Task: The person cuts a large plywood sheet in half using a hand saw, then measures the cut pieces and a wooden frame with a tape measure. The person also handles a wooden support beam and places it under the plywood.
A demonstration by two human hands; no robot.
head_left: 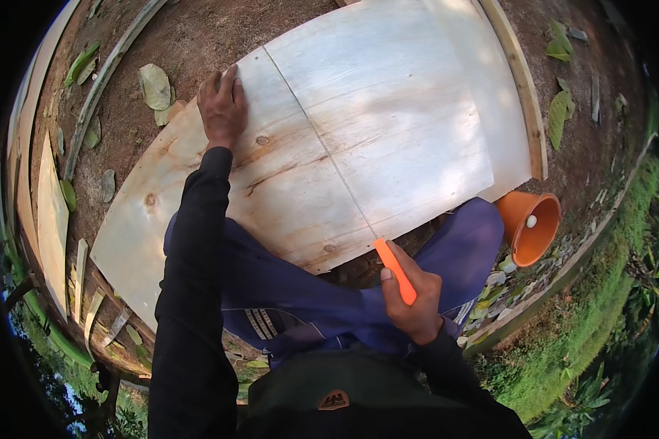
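Observation:
A large pale plywood sheet (388,110) lies in front of me and reaches over my bent legs. A thin dark straight line (316,135) crosses it from the far edge to the near edge. Palm down, my left hand (223,108) rests on the sheet's far left edge, left of the line, with its fingers apart. My right hand (416,296) is closed round an orange-handled tool (395,271), thumb along its side. The tool's front end meets the near end of the line; its tip is too small to make out.
Another pale panel (516,150) shows at the right, beside a wooden batten (523,84). An orange bucket (507,219) lies tipped near my right knee, with a small white round thing (531,220) at it. Wood strips (51,227) and leaves (154,86) lie on the bare ground.

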